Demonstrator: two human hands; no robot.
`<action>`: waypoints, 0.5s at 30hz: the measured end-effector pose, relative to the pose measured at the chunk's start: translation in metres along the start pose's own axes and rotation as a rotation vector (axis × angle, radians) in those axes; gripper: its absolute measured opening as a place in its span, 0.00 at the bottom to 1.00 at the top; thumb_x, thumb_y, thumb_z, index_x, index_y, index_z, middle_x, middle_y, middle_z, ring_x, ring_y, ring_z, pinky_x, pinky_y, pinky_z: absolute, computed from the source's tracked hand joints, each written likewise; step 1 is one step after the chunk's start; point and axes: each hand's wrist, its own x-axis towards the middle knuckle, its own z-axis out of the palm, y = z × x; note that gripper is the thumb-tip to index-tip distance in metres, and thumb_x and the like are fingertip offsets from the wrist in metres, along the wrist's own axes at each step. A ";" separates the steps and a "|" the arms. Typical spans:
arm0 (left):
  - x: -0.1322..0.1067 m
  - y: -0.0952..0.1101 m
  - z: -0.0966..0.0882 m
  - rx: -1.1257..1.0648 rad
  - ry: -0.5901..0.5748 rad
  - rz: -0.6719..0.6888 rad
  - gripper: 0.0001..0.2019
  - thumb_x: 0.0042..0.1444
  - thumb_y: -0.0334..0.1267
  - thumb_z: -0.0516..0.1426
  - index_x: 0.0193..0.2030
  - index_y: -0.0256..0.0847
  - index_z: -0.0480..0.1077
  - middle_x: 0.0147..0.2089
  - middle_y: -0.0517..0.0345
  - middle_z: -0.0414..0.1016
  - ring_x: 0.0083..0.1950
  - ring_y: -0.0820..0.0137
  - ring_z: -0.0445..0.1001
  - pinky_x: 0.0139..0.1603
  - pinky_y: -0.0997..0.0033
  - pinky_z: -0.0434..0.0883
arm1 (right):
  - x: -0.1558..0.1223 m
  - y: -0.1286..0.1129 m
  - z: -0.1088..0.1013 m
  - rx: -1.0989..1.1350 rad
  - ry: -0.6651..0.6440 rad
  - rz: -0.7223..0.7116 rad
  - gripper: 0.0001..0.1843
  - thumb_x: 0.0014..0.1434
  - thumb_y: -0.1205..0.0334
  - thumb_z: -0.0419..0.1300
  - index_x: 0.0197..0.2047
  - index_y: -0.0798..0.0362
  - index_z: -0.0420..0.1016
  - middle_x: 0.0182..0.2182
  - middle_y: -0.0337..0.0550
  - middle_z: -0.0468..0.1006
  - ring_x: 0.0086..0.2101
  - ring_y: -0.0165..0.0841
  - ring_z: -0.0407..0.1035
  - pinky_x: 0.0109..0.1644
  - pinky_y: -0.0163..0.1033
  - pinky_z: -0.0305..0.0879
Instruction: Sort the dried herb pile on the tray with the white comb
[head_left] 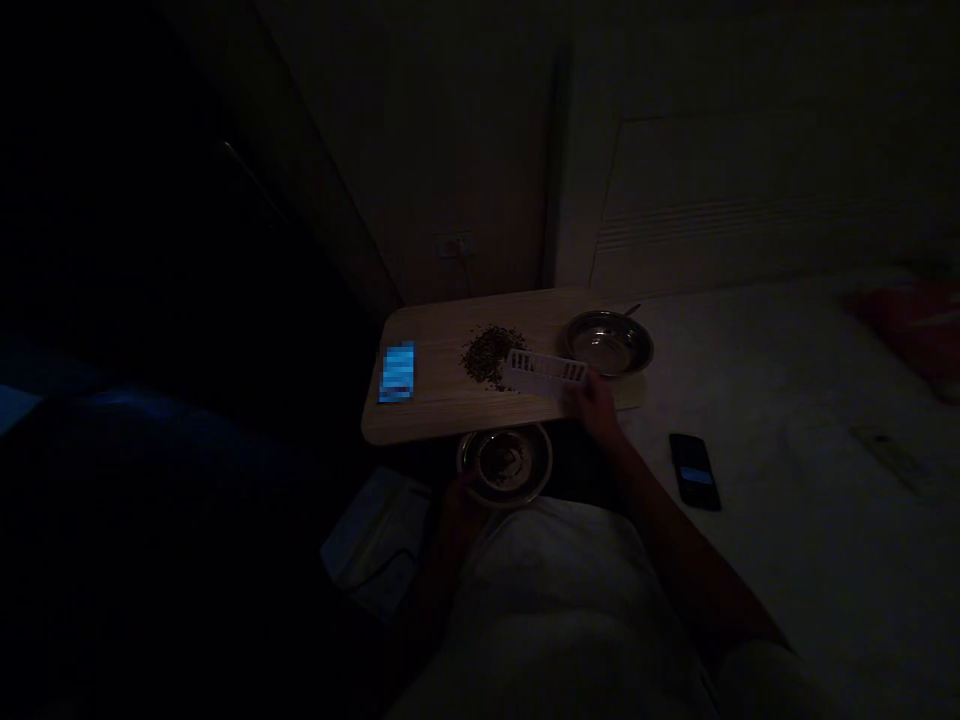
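Note:
In dim light, my right hand grips the right end of a pale slotted plastic piece, held over a small wooden table. Under and left of that piece lies a loose heap of small dark bits, perhaps seeds or dried leaves. My left hand clasps the lower left rim of a metal bowl just below the table's near edge. Some dark bits lie in this bowl. A second metal bowl, with a utensil handle over its rim, stands at the table's right end.
A lit, blurred phone screen lies on the table's left side. Another phone rests on the white bedding to the right. Behind the table is a wall socket with a cord. Red cloth lies far right.

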 end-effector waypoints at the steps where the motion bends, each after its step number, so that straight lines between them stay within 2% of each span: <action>1: 0.000 0.000 -0.001 -0.004 -0.002 0.011 0.26 0.57 0.31 0.58 0.63 0.34 0.73 0.49 0.43 0.86 0.60 0.48 0.80 0.67 0.44 0.70 | -0.001 0.000 0.000 0.001 -0.009 0.000 0.22 0.60 0.45 0.63 0.52 0.49 0.77 0.46 0.48 0.84 0.45 0.43 0.76 0.56 0.52 0.73; 5: 0.002 0.000 -0.003 -0.011 0.005 0.049 0.26 0.56 0.29 0.58 0.63 0.34 0.73 0.49 0.43 0.85 0.59 0.49 0.80 0.66 0.45 0.71 | -0.002 0.002 0.001 0.004 -0.046 0.020 0.23 0.60 0.44 0.63 0.53 0.49 0.77 0.47 0.47 0.83 0.46 0.43 0.76 0.58 0.54 0.72; 12: 0.005 -0.002 -0.001 0.001 -0.012 0.021 0.23 0.59 0.31 0.58 0.61 0.31 0.74 0.49 0.41 0.85 0.56 0.50 0.82 0.66 0.47 0.72 | -0.004 0.005 0.003 0.039 -0.052 0.040 0.24 0.59 0.45 0.64 0.53 0.49 0.76 0.49 0.48 0.83 0.48 0.44 0.75 0.59 0.55 0.71; 15: 0.003 -0.001 -0.001 0.005 0.043 0.046 0.23 0.59 0.29 0.57 0.61 0.32 0.73 0.46 0.43 0.86 0.53 0.52 0.83 0.65 0.48 0.73 | -0.006 0.002 0.004 0.021 -0.060 0.044 0.23 0.59 0.44 0.64 0.52 0.49 0.77 0.47 0.47 0.83 0.46 0.43 0.75 0.59 0.55 0.71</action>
